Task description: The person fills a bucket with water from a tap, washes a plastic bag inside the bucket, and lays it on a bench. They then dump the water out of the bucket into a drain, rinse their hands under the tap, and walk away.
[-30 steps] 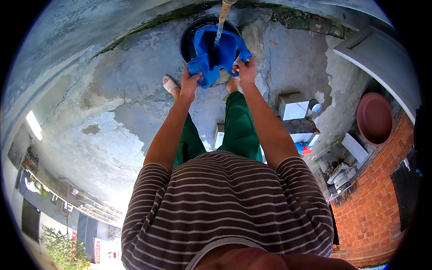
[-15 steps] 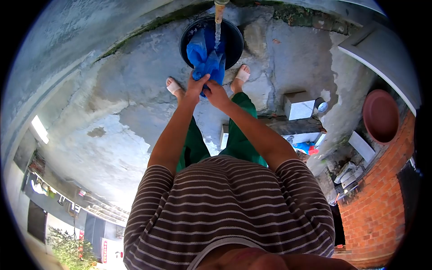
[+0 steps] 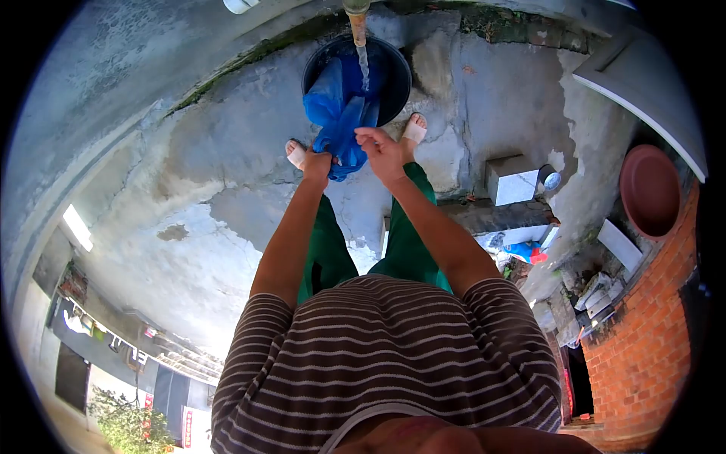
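Upper centre of frame: blue material (image 3: 325, 102), left hand (image 3: 318, 163) clamped on gathered end, right hand (image 3: 384, 155) open beside it; possible slip into dark tub (image 3: 401, 88), cause wet weight under running water (image 3: 364, 69)

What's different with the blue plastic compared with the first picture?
First spread open by both hands, the blue plastic is now bunched and drawn toward the person. The left hand still grips it; the right hand has released its edge, though contact is unclear. Water still runs into the black tub.
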A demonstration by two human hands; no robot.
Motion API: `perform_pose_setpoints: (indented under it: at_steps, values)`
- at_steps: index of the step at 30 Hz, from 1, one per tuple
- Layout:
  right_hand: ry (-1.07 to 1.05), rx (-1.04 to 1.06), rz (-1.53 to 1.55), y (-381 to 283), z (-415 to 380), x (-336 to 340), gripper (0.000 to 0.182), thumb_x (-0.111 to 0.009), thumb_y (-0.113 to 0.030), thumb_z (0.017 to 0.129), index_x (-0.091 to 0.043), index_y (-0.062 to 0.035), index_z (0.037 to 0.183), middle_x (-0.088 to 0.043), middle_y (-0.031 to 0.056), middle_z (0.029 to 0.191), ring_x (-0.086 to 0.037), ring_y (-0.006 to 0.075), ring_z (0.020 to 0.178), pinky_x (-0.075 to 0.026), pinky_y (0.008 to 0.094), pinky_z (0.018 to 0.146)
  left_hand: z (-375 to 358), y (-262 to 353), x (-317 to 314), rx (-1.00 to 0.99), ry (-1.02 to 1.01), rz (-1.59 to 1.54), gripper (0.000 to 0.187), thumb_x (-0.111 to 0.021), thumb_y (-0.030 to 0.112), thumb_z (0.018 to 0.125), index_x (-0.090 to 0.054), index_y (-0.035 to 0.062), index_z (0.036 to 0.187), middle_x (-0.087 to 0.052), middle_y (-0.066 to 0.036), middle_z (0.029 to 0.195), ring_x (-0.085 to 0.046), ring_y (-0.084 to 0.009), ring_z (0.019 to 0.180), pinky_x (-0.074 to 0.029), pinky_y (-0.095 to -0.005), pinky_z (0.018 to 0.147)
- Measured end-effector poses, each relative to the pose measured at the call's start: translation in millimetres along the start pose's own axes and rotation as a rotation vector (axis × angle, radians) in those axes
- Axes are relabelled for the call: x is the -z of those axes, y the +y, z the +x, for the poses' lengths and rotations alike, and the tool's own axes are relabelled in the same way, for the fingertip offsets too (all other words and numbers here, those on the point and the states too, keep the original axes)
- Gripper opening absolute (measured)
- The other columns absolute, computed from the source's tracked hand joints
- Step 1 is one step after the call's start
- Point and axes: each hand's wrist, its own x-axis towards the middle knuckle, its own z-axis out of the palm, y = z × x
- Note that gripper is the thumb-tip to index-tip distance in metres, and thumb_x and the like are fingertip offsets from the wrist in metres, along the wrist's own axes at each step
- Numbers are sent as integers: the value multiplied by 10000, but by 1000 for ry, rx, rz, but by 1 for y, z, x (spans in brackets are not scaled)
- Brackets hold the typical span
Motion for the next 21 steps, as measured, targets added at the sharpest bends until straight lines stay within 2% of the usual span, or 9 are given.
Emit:
perform_pose_setpoints:
  at_steps: [1, 3, 6, 8, 10, 11, 13, 16, 21]
  values:
    - [103, 40, 67, -5, 15, 10, 199, -521, -21, 874, -602, -41, 1054, -609, 34, 906, -580, 105, 831, -467, 232, 735, -7, 4, 0, -15, -3, -3, 522, -430, -126, 693, -512, 39, 1181, -558, -60, 828, -529, -153, 567, -442, -290, 498]
    - [230, 101, 236, -61, 51, 28, 228, -487, 13, 876, -566, -31, 1086, -580, 11, 923, -559, 91, 842, -457, 227, 771, -13, 10, -1, -86, 0, -35, 303, -467, -101, 707, -528, 50, 962, -533, -54, 783, -537, -162, 529, -459, -299, 489]
    - [299, 329, 342, -175, 90, 37, 223, -517, -102, 912, -563, -8, 1109, -595, 55, 988, -574, 143, 915, -481, 277, 792, -17, 12, -2, -76, 24, -74, 295, -467, -102, 708, -525, 58, 950, -511, -45, 775, -510, -165, 507, -449, -295, 476]
    - [285, 511, 375, -236, 108, 32, 188, -487, -76, 925, -556, -25, 1091, -592, 29, 930, -570, 111, 846, -468, 236, 738, -18, 8, -3, -67, 57, -97, 270, -466, -102, 711, -518, 61, 921, -497, -43, 754, -498, -166, 498, -444, -295, 469]
    - [231, 502, 374, -283, 117, 24, 239, -521, -98, 914, -546, -20, 1139, -587, 38, 965, -556, 108, 867, -462, 240, 751, -9, 1, -1, -49, -11, -165, 212, -459, -96, 729, -488, 70, 857, -459, -37, 695, -476, -164, 481, -432, -299, 449]
    - [179, 498, 373, -292, 118, 21, 302, -555, -120, 904, -535, -15, 1186, -581, 46, 1000, -543, 105, 887, -456, 244, 765, -9, 1, -1, -48, -9, -165, 212, -459, -96, 729, -488, 70, 857, -459, -37, 695, -476, -164, 481, -432, -299, 449]
    - [139, 550, 381, -287, 133, 20, 335, -556, -97, 901, -523, -14, 1224, -588, 34, 964, -543, 77, 854, -460, 225, 747, -10, 2, -3, -69, 9, -133, 316, -484, -79, 743, -512, 14, 1043, -535, -66, 735, -500, -155, 497, -416, -292, 464]
    - [132, 468, 402, -294, 139, 19, 292, -572, -113, 894, -566, -13, 1169, -599, 14, 903, -549, 66, 780, -463, 210, 701, -10, 4, -1, -60, -8, -132, 314, -492, -76, 742, -513, 17, 1041, -534, -61, 728, -500, -153, 500, -412, -290, 466]
    - [226, 568, 423, -284, 143, 19, 249, -585, -113, 885, -601, -10, 1111, -615, 10, 872, -560, 67, 733, -455, 194, 657, -10, 1, 5, -72, -92, -118, 314, -528, -69, 738, -518, 28, 1036, -529, -47, 713, -504, -144, 519, -410, -277, 483]
